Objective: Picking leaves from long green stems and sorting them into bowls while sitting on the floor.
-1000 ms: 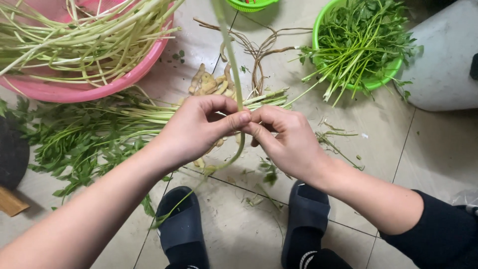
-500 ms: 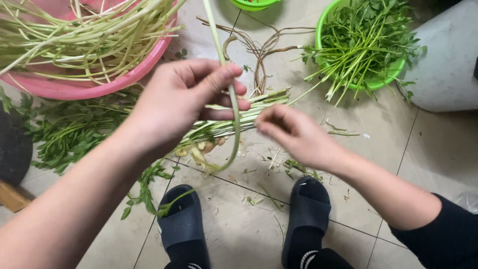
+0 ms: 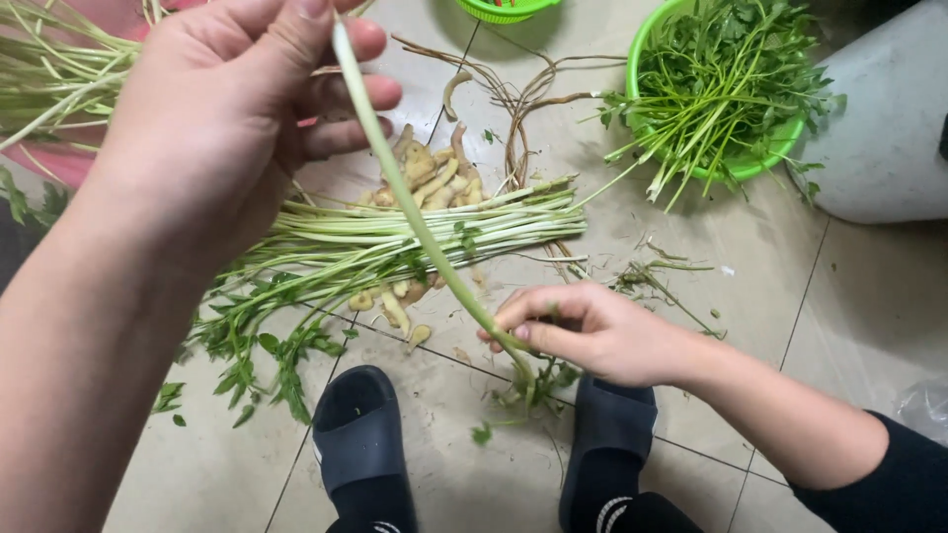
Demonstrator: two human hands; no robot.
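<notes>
Nearest the camera, two dark slippers [image 3: 360, 444] stand on the tiled floor [image 3: 770, 266], with small green scraps scattered around them. Just above the right slipper, the right hand [image 3: 592, 331] has its fingers [image 3: 513, 321] pinched on the lower end of a long pale green stem [image 3: 415, 212], where a few small leaves hang below the grip. The stem runs up and to the left in a slight curve, smooth and bare along its length, to the left hand [image 3: 232, 118], which is raised close to the camera. The left hand's thumb and fingers are clenched on the stem's upper end, so the stem is held in the air between both hands, above the floor.

Under the stem, a bundle of green stalks [image 3: 415, 232] lies across the floor, leafy ends to the left and cut ends to the right. Pale yellowish trimmed pieces [image 3: 425, 168] lie just behind and in front of the bundle, and thin brown roots [image 3: 523, 109] curl on the tiles beyond.

Farther off, at top left, a pink basin [image 3: 49, 163] holds stripped pale stems. At top right, a green basket [image 3: 736, 163] is heaped with leafy greens, beside a grey rounded container [image 3: 889, 128]. No labels or signs can be made out.
</notes>
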